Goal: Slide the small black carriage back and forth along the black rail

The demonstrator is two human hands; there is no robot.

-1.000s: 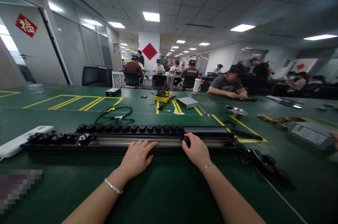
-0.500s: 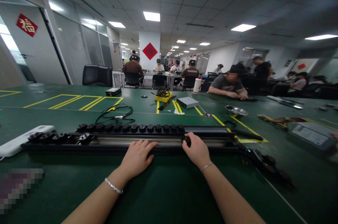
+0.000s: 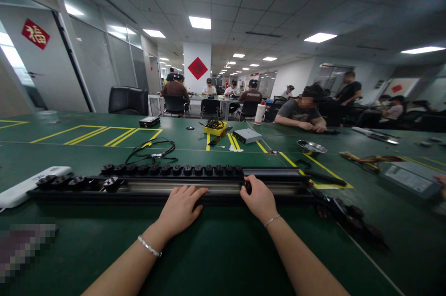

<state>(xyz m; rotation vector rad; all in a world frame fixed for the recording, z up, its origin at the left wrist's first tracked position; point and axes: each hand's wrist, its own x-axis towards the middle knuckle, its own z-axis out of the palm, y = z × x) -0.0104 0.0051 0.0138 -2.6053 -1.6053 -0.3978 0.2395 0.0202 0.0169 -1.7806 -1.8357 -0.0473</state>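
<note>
A long black track rail (image 3: 146, 198) with a metallic inner channel lies across the table before me. My left hand (image 3: 183, 210) rests on its front edge with fingers stretched out, holding nothing. Farther right, my right hand (image 3: 258, 198) pinches a small black socket module (image 3: 247, 187) at the channel; my fingers cover most of it. Several similar modules, among them the one nearest my left hand (image 3: 112, 183), sit on the rail's left end. Behind it runs a second black rail (image 3: 275, 172), whose left part carries a row of modules.
A white power strip (image 3: 35, 182) lies left, with a black cable (image 3: 153, 152) behind the rails. Farther back are a yellow tray (image 3: 228, 128), a grey box (image 3: 247, 135) and a metal bowl (image 3: 311, 146). Loose black modules (image 3: 351, 219) and a power supply (image 3: 413, 177) lie right. A co-worker (image 3: 303, 112) leans on the table.
Both my hands and the rails look unmoved. In the background at right, a standing person in black has shifted slightly to the right.
</note>
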